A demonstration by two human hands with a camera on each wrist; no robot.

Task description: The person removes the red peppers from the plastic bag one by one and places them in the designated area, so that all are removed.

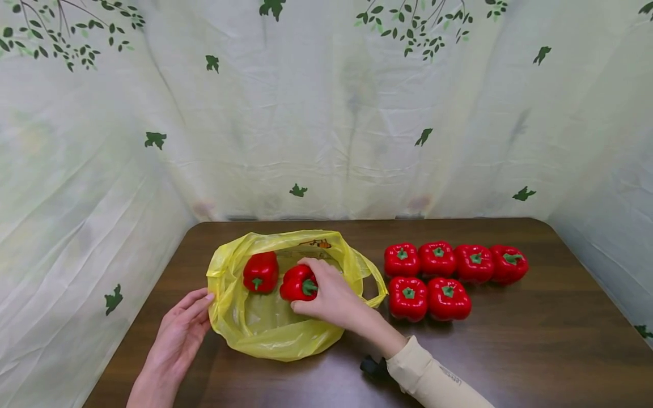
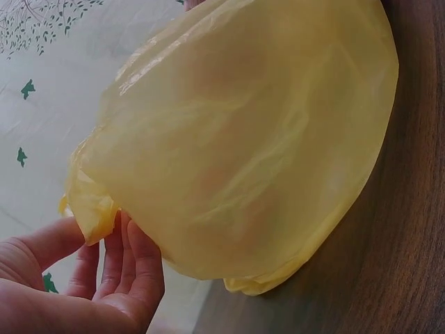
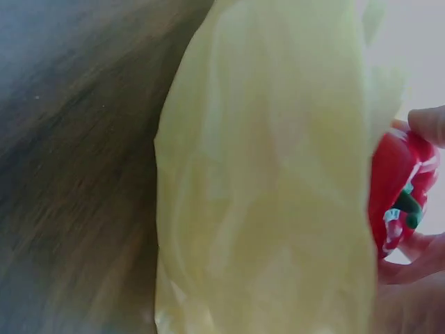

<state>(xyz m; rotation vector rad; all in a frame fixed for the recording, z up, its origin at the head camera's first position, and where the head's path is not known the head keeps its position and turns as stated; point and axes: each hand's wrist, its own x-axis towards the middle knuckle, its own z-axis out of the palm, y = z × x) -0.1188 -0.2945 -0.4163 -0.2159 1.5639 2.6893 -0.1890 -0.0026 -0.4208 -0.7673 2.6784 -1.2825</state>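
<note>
A yellow plastic bag (image 1: pixel 285 344) stands with its mouth wide on the table. My left hand (image 1: pixel 178 330) pinches the left edge of its rim between thumb and fingers, as the left wrist view also shows. Over the bag's mouth, my right hand (image 1: pixel 329 293) grips a red bell pepper (image 1: pixel 294 283), thumb on one side and fingers on the other, its green stem facing the palm. Another red bell pepper (image 1: pixel 261 271) is inside the bag, to the left of the held one. In the right wrist view the bag's wall (image 3: pixel 271 181) covers part of the held pepper (image 3: pixel 396 181).
Several more red bell peppers (image 1: pixel 408 297) stand in two rows right of the bag, close to its looped handle (image 1: pixel 380 289). A small black object (image 1: pixel 374 367) lies by the right sleeve. The dark wooden table (image 1: pixel 541 340) ends at a leaf-print curtain (image 1: pixel 326 124).
</note>
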